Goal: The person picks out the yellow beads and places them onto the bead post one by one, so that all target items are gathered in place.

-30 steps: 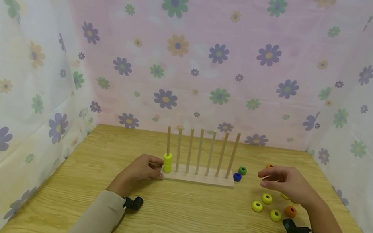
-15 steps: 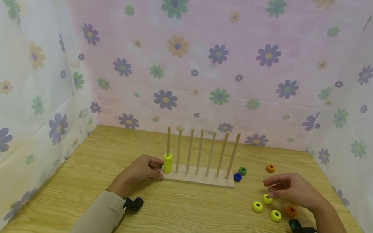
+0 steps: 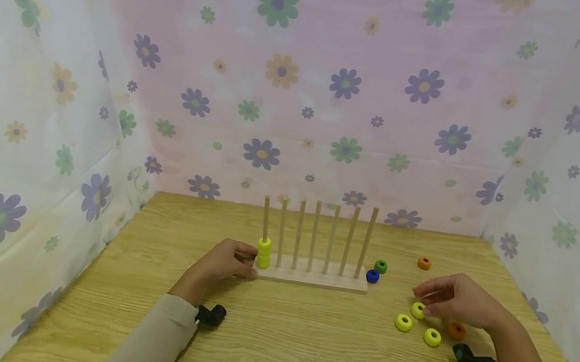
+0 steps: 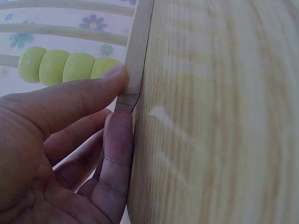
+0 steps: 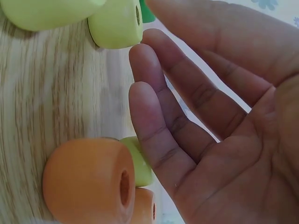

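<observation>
A wooden peg rack [image 3: 311,279] stands on the table with a row of upright pegs. On its leftmost peg sits a stack of several yellow beads [image 3: 264,253], lying sideways in the left wrist view. My left hand [image 3: 221,262] holds the left end of the rack's base, its fingertips on the corner beside the stack. My right hand [image 3: 463,301] hovers at the right with fingers loosely bent and nothing between them. Right by its fingertips is a loose yellow bead [image 3: 418,310], partly covered in the head view. An orange bead [image 5: 88,179] lies under the palm.
Two more yellow beads [image 3: 403,322] lie nearer the front. A green bead [image 3: 381,266] and a blue bead [image 3: 372,276] rest beside the rack's right end. Another orange bead [image 3: 424,263] lies farther back. Flowered cloth [image 3: 302,101] walls surround the table [image 3: 265,335].
My right hand has moved right and slightly down, its fingertips coming to the loose yellow bead. The back orange bead is now uncovered. My left hand stays at the rack's end.
</observation>
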`<act>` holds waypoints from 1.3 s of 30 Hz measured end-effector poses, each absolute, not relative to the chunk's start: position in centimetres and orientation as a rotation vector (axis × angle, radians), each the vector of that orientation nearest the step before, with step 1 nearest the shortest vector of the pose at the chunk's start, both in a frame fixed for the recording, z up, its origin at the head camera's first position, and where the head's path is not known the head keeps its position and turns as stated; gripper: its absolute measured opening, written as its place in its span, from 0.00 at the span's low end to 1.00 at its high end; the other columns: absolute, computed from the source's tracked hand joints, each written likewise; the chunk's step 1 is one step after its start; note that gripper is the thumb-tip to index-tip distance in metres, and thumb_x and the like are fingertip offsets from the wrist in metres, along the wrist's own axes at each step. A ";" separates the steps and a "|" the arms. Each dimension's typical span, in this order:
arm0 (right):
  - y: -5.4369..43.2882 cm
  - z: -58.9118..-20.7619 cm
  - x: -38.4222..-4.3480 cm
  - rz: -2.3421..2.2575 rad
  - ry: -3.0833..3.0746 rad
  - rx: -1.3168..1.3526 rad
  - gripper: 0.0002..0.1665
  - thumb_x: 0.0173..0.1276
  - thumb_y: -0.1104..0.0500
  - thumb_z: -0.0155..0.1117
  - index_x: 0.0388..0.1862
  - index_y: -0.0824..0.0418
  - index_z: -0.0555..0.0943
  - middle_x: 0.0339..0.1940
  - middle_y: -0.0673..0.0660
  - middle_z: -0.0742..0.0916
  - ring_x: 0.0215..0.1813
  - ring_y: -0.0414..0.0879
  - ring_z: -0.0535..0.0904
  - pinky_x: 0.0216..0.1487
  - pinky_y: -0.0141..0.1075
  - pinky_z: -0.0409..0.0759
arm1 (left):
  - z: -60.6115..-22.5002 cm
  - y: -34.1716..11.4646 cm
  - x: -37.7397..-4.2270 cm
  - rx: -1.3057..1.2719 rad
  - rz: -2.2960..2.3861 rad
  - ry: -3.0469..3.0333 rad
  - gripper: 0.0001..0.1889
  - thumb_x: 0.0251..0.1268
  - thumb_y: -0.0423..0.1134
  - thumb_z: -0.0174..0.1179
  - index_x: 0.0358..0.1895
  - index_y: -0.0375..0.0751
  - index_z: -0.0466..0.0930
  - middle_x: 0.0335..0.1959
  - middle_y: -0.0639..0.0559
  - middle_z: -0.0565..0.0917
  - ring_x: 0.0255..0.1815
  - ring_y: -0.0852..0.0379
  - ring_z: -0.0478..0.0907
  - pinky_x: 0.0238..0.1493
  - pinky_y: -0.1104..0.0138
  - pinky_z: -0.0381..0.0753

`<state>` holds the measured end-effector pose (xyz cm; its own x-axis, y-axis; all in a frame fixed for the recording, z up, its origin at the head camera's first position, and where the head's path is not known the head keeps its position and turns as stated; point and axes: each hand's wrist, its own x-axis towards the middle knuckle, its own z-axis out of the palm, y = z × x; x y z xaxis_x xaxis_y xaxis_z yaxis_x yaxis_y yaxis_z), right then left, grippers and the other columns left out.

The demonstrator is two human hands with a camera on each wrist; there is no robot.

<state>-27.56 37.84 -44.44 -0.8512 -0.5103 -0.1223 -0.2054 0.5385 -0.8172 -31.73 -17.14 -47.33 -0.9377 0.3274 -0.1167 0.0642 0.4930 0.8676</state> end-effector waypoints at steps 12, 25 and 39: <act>38.1 -44.5 -27.7 -1.183 2.457 -0.642 0.23 0.67 0.62 0.74 0.60 0.67 0.85 0.58 0.68 0.87 0.53 0.45 0.88 0.49 0.32 0.87 | -47.0 -16.6 -32.2 0.347 1.439 2.463 0.31 0.61 0.37 0.76 0.69 0.39 0.80 0.56 0.46 0.85 0.50 0.54 0.82 0.48 0.61 0.87; 37.1 -44.7 -27.5 -1.107 2.492 -0.628 0.20 0.66 0.62 0.76 0.56 0.65 0.87 0.51 0.60 0.91 0.49 0.45 0.88 0.47 0.32 0.86 | -47.5 -17.0 -31.4 0.369 1.450 2.470 0.30 0.61 0.34 0.75 0.68 0.36 0.80 0.51 0.44 0.86 0.45 0.53 0.83 0.44 0.62 0.87; 36.8 -44.5 -27.2 -1.021 2.639 -0.576 0.17 0.66 0.55 0.77 0.52 0.57 0.90 0.53 0.59 0.90 0.52 0.54 0.89 0.46 0.40 0.89 | -47.7 -16.8 -31.7 0.349 1.476 2.453 0.29 0.61 0.33 0.75 0.68 0.37 0.80 0.50 0.44 0.86 0.44 0.54 0.83 0.45 0.62 0.87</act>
<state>-27.24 36.84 -44.48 -0.8895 -0.4478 -0.0909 -0.2700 0.6756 -0.6860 -31.68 -16.82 -47.73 -0.9383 0.3326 -0.0950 0.0719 0.4563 0.8869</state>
